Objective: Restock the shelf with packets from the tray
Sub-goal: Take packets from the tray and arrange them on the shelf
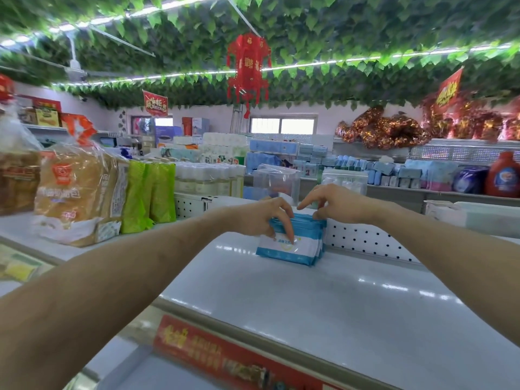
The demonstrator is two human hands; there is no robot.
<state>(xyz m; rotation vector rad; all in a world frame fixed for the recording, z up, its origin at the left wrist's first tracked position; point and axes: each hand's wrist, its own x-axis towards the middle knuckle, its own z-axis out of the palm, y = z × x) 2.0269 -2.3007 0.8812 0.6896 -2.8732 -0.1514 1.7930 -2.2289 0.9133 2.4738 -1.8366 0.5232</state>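
1. Count: two hands are in view, both on one upright stack of packets. The stack holds several packets, and the exact number cannot be told.
2. Location: the stack stands on the white shelf, just below picture centre toward 5 o'clock. Its back is close against the perforated back panel.
3. Left hand: the fingers are curled down over the stack's upper left. One fingertip presses the front packet's white band, and the hand grips the stack.
4. Right hand: the thumb and curled fingers pinch the top right corner of the stack. The forefinger is stretched out toward the left hand.
5. Edges: the shelf's front lip runs from 7 to 5 o'clock and carries one red label strip. The back panel bounds the far side.
6. Open room: bare white shelf lies between the stack and the front lip, and also out toward 4 o'clock.
7. Neighbours: bagged bread is at 9 o'clock, with a row of green pouches just beside it. Both are well apart from the stack. One clear plastic box stands behind the hands.
8. Appearance of the packets: flat and glossy, with light blue bands at top and bottom and a white middle band bearing small blue print. The front face leans slightly back.
9. Surroundings: one red lantern hangs at 12 o'clock, and one red detergent bottle is at 3 o'clock.
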